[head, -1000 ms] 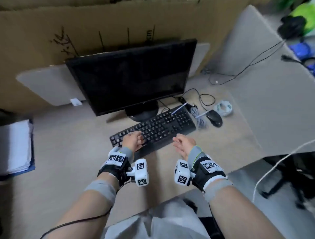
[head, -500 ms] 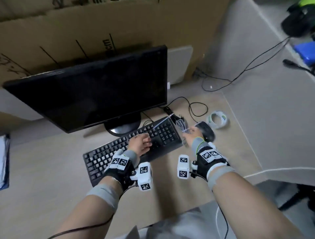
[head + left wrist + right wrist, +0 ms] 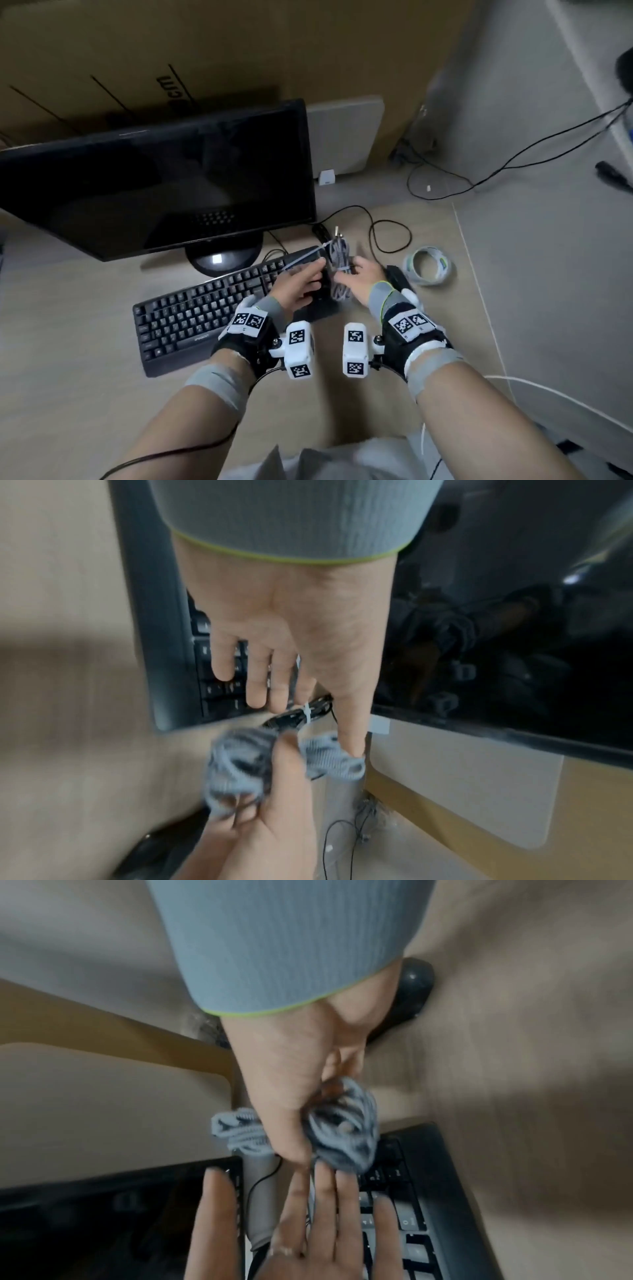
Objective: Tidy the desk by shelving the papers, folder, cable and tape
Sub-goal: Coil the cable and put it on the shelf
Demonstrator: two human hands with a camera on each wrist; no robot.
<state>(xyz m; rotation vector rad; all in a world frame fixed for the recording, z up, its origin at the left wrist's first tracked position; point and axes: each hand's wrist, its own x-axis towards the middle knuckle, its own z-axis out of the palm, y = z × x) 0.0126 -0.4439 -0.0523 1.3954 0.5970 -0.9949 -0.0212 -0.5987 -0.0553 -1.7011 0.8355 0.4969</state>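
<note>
Grey braided cable (image 3: 339, 265) bundle, long axis toward monitor (image 3: 154, 185); right hand (image 3: 364, 279) gripping; left hand (image 3: 298, 286) fingers extended, touching.

Right hand (image 3: 364, 279) lifted cable (image 3: 339, 260); left hand (image 3: 298, 286) joined

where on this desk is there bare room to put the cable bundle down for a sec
Bare desk lies left of the keyboard, and nearer, between the forearms. It is crowded right of the keyboard: the hands hold the cable bundle there, beside the mouse, tape roll and black cords.
</note>
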